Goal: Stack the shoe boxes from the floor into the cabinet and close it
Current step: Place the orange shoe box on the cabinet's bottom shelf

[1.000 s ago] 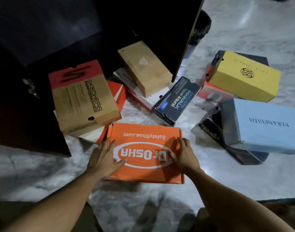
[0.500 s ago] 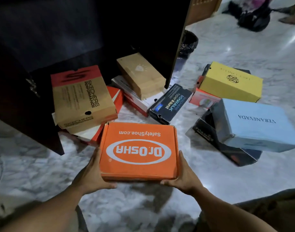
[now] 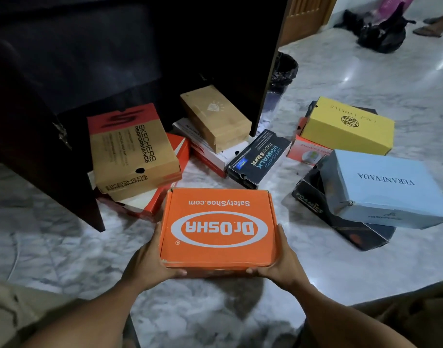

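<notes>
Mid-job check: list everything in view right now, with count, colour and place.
orange box: 1, orange, held at centre
tan-and-red box: 1, on top of the red-and-white box, by the cabinet's left door
red-and-white box: 1, under it
plain tan box: 1, brown, on the white-and-red box at the cabinet mouth
white-and-red box: 1, under it
black printed box: 1, on the floor by the right door
yellow box: 1, on the pink box, right
pink box: 1, under it
light blue box: 1, on the black open box, right
black open box: 1, under it
cabinet: 1, dark, doors open
bin: 1, black liner, behind the right door
black bag: 1, far right
floor: grey-white marble
hands: 2; left hand and right hand grip the orange box
</notes>
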